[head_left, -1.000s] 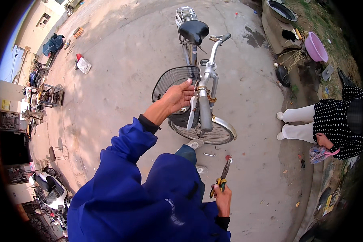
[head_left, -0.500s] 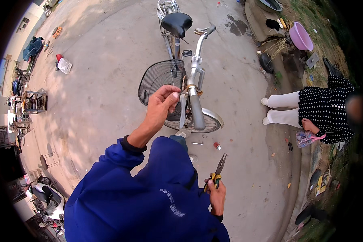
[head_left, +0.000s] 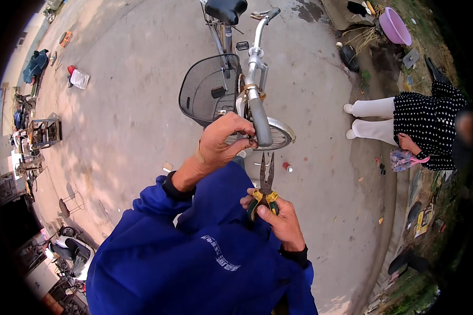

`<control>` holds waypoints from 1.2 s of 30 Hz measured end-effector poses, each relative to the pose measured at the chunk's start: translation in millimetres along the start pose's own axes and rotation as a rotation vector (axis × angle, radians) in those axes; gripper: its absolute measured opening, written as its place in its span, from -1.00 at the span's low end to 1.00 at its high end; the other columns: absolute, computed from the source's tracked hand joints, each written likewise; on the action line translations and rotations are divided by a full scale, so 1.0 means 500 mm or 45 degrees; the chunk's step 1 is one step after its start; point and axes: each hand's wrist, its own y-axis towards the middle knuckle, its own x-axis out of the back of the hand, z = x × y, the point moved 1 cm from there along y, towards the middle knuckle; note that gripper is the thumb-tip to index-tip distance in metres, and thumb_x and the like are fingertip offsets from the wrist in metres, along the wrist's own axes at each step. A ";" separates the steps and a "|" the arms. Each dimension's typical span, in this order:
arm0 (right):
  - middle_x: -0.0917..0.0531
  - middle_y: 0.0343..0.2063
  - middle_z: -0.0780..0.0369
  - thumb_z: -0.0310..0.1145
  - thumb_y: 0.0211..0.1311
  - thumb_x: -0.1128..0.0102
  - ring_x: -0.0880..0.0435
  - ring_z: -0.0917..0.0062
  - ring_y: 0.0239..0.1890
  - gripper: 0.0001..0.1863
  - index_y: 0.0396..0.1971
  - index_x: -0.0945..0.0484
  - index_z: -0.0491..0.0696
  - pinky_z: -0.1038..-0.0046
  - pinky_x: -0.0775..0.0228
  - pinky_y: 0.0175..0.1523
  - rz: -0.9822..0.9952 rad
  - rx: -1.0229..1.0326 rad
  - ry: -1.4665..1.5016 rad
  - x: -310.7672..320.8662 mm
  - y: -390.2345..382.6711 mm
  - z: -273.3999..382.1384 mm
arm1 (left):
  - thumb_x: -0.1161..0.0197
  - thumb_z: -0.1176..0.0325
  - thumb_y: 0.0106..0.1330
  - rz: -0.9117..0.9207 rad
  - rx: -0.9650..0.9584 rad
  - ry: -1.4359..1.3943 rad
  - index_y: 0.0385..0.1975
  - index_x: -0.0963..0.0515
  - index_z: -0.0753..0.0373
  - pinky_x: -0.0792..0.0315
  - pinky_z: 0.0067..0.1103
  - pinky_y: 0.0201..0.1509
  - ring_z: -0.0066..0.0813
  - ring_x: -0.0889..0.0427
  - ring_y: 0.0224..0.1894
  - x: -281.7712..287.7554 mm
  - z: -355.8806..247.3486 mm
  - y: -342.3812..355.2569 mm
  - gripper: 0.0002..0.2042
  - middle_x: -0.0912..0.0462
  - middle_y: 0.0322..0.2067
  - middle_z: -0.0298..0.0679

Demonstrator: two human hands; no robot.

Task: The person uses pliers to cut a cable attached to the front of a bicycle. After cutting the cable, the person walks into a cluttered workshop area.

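The silver bicycle's grey handlebar grip (head_left: 259, 122) points toward me. Thumb and forefinger of my left hand (head_left: 223, 137) are pinched together beside the grip's near end; whatever lies between them is too small to make out. Part of the brake lever (head_left: 240, 104) shows beyond that hand. My right hand (head_left: 285, 223) is closed around needle-nose pliers (head_left: 267, 193) with yellow and green handles. Their dark jaws are spread and point up toward the grip's end, without touching it.
A black mesh basket (head_left: 207, 86) and a black saddle (head_left: 226, 9) belong to the bicycle. On the concrete lies a small red-and-white container (head_left: 287, 167). To the right stands a person in a dotted top (head_left: 428, 128), near a pink basin (head_left: 395, 26). A metal-framed stand (head_left: 44, 132) is at left.
My left hand has moved down and right, to the end of the grip. My right hand has brought the pliers up and left, and their jaws have spread wider.
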 end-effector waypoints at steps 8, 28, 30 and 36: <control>-0.65 0.17 0.03 -0.20 0.48 -0.23 -0.64 0.36 0.18 -0.37 0.39 -0.38 -0.27 0.32 -0.42 0.33 0.176 -0.083 0.263 0.017 0.034 -0.021 | -0.52 0.54 -0.05 0.175 -0.144 0.198 -0.34 -0.61 0.12 -0.32 -0.40 -0.18 -0.29 -0.57 -0.27 -0.039 -0.001 -0.010 -0.72 -0.64 -0.34 -0.37; -0.68 -0.13 0.16 -0.19 0.45 -0.31 -0.71 0.36 -0.08 -0.42 0.27 -0.48 -0.30 0.28 -0.56 0.15 0.228 -0.127 0.641 0.030 0.022 -0.066 | -0.56 0.49 -0.04 0.239 -0.098 0.201 -0.35 -0.59 0.10 -0.30 -0.40 -0.10 -0.34 -0.61 -0.22 -0.047 -0.001 -0.013 -0.71 -0.71 -0.32 -0.43; -0.68 -0.10 0.15 -0.18 0.45 -0.31 -0.71 0.35 -0.05 -0.40 0.29 -0.46 -0.30 0.26 -0.56 0.17 0.272 -0.145 0.678 0.031 0.023 -0.067 | -0.54 0.51 -0.02 0.256 -0.087 0.210 -0.35 -0.56 0.11 -0.30 -0.40 -0.07 -0.35 -0.64 -0.19 -0.045 -0.004 -0.016 -0.71 -0.73 -0.30 -0.43; -0.67 -0.03 -0.03 -0.16 0.42 -0.32 -0.67 0.13 0.12 -0.28 0.34 -0.33 -0.38 0.09 -0.51 0.27 0.316 -0.141 0.695 0.030 0.032 -0.076 | -0.53 0.52 -0.02 0.255 -0.094 0.209 -0.36 -0.55 0.11 -0.31 -0.40 -0.07 -0.36 -0.66 -0.19 -0.049 -0.002 -0.017 -0.71 -0.75 -0.30 -0.41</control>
